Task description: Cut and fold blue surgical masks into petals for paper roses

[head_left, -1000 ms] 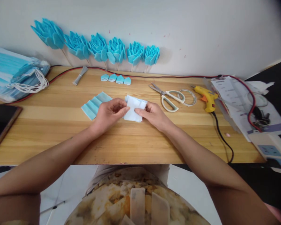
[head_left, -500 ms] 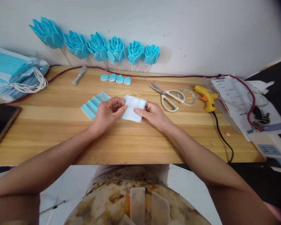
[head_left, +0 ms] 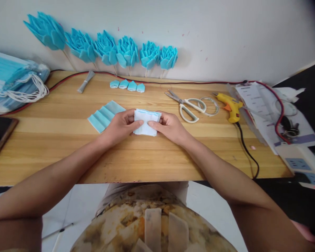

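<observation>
Between my hands is a folded square of face-mask fabric (head_left: 146,128), white side up with a pale blue strip along its far edge. My left hand (head_left: 123,126) grips its left side, thumb on top and fingers behind. On the right side my right hand (head_left: 170,126) pinches it the same way, so the two thumbs lie close together. A pleated light blue piece of mask fabric (head_left: 102,118) lies flat on the table just left of my left hand. Beyond the hands, several small folded blue petals (head_left: 127,85) sit in a row.
Several blue fabric roses (head_left: 127,51) lean on the wall. Scissors (head_left: 187,106), a tape roll (head_left: 211,106) and a yellow glue gun (head_left: 232,106) lie right. A bag of masks (head_left: 13,84), a phone (head_left: 0,134) and a bundle of ties (head_left: 85,82) are left. A power strip (head_left: 301,164) stands at right.
My left hand has moved from the fabric's upper left corner to a grip along its left side. The square is turned slightly more level. The whole view has shifted a little.
</observation>
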The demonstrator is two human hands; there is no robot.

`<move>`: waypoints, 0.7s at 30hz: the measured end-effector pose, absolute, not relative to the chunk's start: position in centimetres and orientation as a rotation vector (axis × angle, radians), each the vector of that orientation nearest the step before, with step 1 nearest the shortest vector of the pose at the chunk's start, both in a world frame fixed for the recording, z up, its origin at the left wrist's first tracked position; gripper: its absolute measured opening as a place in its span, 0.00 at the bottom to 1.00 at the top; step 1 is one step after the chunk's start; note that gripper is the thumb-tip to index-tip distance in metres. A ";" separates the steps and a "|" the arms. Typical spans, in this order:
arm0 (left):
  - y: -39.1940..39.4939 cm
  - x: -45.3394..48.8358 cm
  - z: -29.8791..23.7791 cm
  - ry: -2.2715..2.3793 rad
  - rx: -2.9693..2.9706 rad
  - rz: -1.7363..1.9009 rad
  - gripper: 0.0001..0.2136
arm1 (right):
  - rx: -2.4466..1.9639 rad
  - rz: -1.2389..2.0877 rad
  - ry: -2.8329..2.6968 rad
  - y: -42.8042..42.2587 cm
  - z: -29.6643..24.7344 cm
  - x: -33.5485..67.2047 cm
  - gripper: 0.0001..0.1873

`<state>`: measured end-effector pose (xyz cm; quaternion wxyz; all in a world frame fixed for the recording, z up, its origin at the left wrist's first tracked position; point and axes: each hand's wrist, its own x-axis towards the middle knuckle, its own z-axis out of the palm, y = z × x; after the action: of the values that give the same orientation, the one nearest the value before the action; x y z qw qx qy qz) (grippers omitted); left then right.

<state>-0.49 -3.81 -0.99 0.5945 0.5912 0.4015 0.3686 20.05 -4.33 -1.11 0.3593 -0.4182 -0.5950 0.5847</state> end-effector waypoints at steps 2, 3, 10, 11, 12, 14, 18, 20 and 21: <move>-3.8 -0.6 -1.1 0.874 1.323 0.881 0.12 | -1.048 1.512 -1.508 -4.2 -1.0 20.1 0.16; -3.7 -0.7 -1.1 0.843 1.288 0.893 0.11 | -1.027 1.511 -1.493 -4.2 -0.9 20.2 0.16; -3.8 -1.3 -0.1 0.833 1.437 1.002 0.03 | -0.943 1.596 -1.395 -3.8 -0.9 21.1 0.08; -3.9 -1.4 0.0 0.836 1.508 1.035 0.04 | -0.951 1.618 -1.364 -3.8 -0.8 21.2 0.11; -4.0 -1.4 -0.1 0.828 1.576 1.069 0.06 | -0.963 1.627 -1.348 -3.8 -0.7 21.2 0.14; -4.1 -1.3 -0.4 0.772 1.705 1.146 0.09 | -0.998 1.606 -1.405 -4.0 -0.4 21.2 0.21; -4.2 -1.2 -0.7 0.722 1.932 1.170 0.13 | -1.107 1.398 -1.694 -4.4 0.2 20.8 0.22; -4.3 -1.3 -0.4 0.743 1.942 1.109 0.12 | -1.160 1.260 -1.770 -4.6 0.3 20.6 0.20; -4.3 -1.4 -0.2 0.773 1.912 1.078 0.11 | -1.180 1.198 -1.787 -4.7 0.3 20.6 0.19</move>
<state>-1.36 -4.29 -0.17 0.3961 0.7543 0.3052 0.4254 20.56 -4.70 0.32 0.3371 -0.4529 -0.6856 0.4596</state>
